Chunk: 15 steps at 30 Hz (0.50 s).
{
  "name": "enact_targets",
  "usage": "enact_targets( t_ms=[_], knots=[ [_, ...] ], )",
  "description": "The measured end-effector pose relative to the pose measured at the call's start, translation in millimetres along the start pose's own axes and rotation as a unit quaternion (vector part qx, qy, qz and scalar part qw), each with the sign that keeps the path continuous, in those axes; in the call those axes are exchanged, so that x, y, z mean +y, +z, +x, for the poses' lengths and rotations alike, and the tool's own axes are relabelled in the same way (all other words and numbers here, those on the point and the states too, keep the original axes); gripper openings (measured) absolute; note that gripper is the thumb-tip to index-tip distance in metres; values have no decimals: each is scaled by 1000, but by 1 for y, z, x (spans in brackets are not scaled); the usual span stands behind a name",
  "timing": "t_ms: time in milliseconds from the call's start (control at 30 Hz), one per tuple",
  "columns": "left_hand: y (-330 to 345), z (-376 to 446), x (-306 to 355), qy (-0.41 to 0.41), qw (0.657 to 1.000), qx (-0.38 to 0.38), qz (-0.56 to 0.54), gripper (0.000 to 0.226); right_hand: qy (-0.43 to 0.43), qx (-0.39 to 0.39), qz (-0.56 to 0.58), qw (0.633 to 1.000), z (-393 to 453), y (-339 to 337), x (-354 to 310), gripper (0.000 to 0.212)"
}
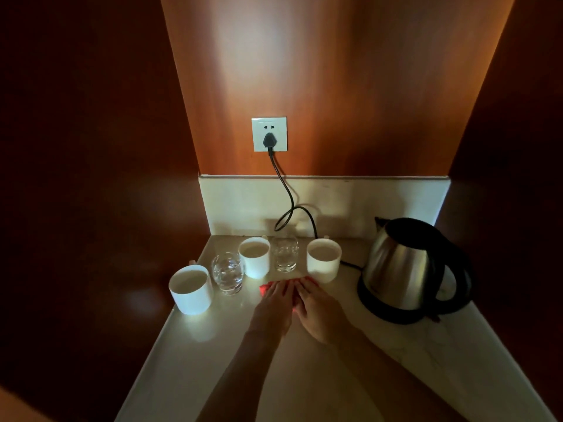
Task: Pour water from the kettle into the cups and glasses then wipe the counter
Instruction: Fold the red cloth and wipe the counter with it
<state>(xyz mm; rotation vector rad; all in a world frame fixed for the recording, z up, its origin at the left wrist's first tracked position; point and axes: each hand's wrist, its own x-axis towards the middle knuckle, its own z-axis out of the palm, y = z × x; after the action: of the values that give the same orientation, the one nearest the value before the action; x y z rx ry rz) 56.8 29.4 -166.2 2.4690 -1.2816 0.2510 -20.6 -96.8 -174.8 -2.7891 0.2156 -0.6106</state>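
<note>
While both palms press flat on a red cloth at the middle of the pale stone counter, the left hand and right hand lie side by side, fingers spread and stretched forward, gripping nothing but pinning the cloth beneath them. Just beyond the fingertips stand three white cups, each filled, with two clear glasses set between them, also holding water. At right, a stainless-steel electric kettle sits on its black base, lid closed. Its black cord loops up the backsplash to a plug in the white wall socket on the wood panel.
</note>
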Motion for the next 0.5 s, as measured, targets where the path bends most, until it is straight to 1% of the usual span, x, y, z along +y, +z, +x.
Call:
enact_targets(
  t_ms=[100, 200, 333, 400, 433, 500],
  knots=[
    [2, 5, -1, -4, 1000, 17, 19, 47, -1, -4, -6, 1000, 8, 0, -2, 56],
    [2, 9, 1, -24, 999, 17, 26, 46, 4, -4, 0, 1000, 14, -7, -10, 52],
    [-7, 2, 15, -47, 997, -27, 48, 47, 1, -26, 9, 1000, 0, -16, -10, 57],
    [-15, -4, 26, -38, 995, -58, 78, 48, -4, -38, 2, 999, -14, -22, -11, 58],
    [-19, -7, 31, -27, 994, -75, 76, 47, -1, -53, 2, 999, -21, -27, -13, 63],
    [-25, -13, 41, -2, 995, -98, 33, 42, 18, -74, 1, 997, -38, -38, -12, 72]
  ],
)
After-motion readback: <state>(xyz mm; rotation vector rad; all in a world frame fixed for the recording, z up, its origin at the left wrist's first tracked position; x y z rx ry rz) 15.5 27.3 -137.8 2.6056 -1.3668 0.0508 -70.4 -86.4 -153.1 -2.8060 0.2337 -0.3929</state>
